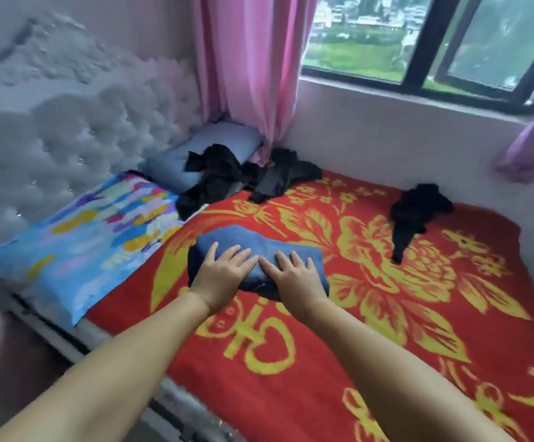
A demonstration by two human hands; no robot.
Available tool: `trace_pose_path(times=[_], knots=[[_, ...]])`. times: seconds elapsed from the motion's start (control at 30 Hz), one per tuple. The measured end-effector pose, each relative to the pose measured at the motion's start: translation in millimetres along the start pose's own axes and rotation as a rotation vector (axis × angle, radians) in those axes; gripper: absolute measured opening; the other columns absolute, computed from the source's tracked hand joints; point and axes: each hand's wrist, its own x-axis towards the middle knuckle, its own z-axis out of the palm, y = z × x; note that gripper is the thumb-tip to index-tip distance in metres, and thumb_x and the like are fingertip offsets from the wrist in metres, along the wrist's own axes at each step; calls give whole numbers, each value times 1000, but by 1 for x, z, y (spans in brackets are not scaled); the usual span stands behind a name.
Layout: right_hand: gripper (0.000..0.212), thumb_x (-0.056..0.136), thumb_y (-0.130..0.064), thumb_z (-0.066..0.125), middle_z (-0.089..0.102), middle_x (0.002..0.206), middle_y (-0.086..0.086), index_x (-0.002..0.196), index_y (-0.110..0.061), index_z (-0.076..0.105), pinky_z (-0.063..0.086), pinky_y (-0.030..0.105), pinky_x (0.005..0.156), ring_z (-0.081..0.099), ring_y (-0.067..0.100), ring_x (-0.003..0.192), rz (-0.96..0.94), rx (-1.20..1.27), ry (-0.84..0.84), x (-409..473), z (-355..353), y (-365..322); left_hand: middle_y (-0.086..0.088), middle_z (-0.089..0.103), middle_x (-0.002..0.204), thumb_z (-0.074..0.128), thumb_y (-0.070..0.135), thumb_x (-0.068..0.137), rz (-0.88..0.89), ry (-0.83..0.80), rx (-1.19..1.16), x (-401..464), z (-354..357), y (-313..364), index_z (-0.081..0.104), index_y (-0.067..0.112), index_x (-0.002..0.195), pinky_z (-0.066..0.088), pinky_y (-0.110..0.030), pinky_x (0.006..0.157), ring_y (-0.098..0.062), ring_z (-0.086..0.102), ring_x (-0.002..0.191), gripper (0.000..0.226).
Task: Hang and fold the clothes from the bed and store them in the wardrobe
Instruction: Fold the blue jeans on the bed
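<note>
At the far left a white tufted headboard [52,145] rises behind the bed. Below it lies a pillow with a bright multicoloured cover [77,247], and behind that a plain blue pillow [201,148] sits in the corner under a pink curtain [252,65].

A loose heap of black clothes [227,180] spills from the blue pillow onto the red blanket with yellow flowers [386,314] that covers the bed.

Nearer the camera, a folded blue garment [237,240] lies on the blanket just right of the bright pillow. The left hand [221,272] rests flat on its near left part, fingers straight and spread, the grip released (pressing, not grasping). The right hand [294,275] lies flat on the near right part in the same way, fingers straight, grip likewise released. The two hands sit close together, fingertips nearly meeting.

Further right, a second, smaller black garment [415,212] lies crumpled on the blanket, well apart from the heap. Above it a dark-framed window [418,68] runs along the wall.
</note>
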Motion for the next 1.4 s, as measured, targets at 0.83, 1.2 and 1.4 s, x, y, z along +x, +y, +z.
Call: trace_pose_path(times=[0.83,1.2,1.4], knots=[[69,96,-52,43,17,157,11,152,-31,11,17,49,114,18,32,143,-1190,-35,-150,-171,18,-730,-1,24,157,43,17,93,-1135,-610,168,-764,-164,-140,22,21,151,11,-49,116,-18,20,144,62],[69,97,-41,47,13,158,11,153,-30,8,15,52,115,16,35,144,-1350,-128,-247,-168,46,-862,1,26,155,42,17,93,-1309,-590,26,-873,-149,-183,25,21,150,19,-44,114,-17,24,142,60],[77,94,-13,51,14,158,13,154,-29,6,15,51,115,17,35,144,-1348,-174,-189,-80,57,-948,-5,66,120,86,31,55,-1280,-474,67,-900,-127,-288,65,18,123,55,-39,82,-24,66,102,72]])
